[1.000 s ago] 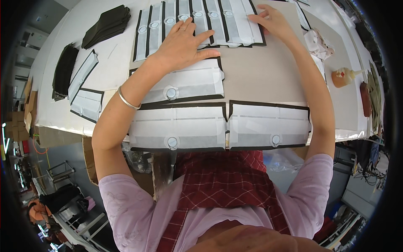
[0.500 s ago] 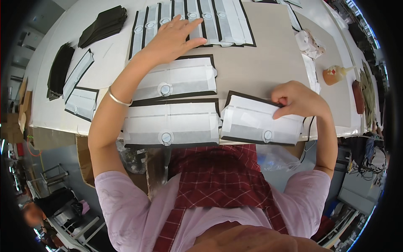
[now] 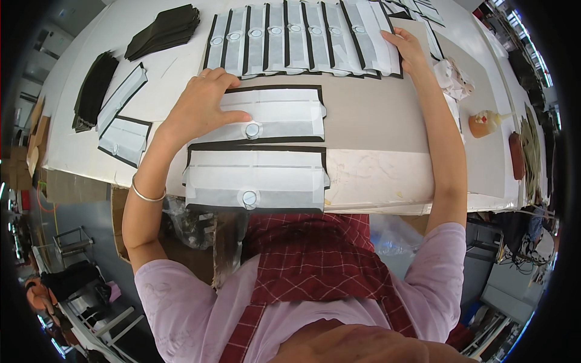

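Observation:
My left hand (image 3: 203,106) rests at the left end of a flat white panel (image 3: 278,112) with black edging and a round disc. Its thumb lies on the panel, spread apart from the fingers at the upper edge. My right hand (image 3: 408,49) reaches to the far right, its fingers closed on the right edge of the rightmost panel (image 3: 372,45) in an overlapping row. Several similar panels (image 3: 275,45) make up that row, each showing a disc. Nearest me, another black-edged panel (image 3: 257,178) lies along the table's front edge.
Two stacks of black pieces (image 3: 162,33) (image 3: 95,91) sit at the left, beside two loose panels (image 3: 126,139). A bottle with orange-brown liquid (image 3: 482,124), crumpled white material (image 3: 454,78) and a dark red object (image 3: 516,156) are at the right. A grey board (image 3: 375,109) covers the table's middle.
The panel from the front right has moved to the right end of the far row with my right hand. My left hand has drawn back from the row to the middle panel.

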The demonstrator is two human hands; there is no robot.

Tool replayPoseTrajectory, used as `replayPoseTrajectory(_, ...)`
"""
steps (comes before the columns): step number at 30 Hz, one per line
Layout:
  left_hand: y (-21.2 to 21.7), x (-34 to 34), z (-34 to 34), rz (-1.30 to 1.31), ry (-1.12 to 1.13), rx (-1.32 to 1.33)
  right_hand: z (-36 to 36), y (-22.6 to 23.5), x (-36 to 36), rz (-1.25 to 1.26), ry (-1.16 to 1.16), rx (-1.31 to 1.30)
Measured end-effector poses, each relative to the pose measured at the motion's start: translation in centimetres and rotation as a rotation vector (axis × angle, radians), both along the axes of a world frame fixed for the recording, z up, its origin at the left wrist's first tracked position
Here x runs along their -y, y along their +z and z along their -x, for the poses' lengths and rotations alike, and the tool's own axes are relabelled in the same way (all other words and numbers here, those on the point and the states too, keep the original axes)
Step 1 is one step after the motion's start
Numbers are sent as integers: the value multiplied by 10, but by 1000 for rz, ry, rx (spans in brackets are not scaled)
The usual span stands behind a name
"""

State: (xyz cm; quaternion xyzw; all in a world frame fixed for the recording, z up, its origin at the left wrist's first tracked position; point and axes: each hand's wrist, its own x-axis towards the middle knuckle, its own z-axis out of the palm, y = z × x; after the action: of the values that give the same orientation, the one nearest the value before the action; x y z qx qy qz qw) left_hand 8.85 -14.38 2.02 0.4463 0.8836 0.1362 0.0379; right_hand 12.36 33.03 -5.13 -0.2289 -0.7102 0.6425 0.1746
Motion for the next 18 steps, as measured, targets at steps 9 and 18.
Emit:
replayPoseTrajectory(9, -4, -17, 8, -88, -82, -142, 8, -2, 11, -30, 29, 18)
replayPoseTrajectory(18, -37, -161, 53, -373, -314, -167, -1, 8, 11, -918, -89, 105)
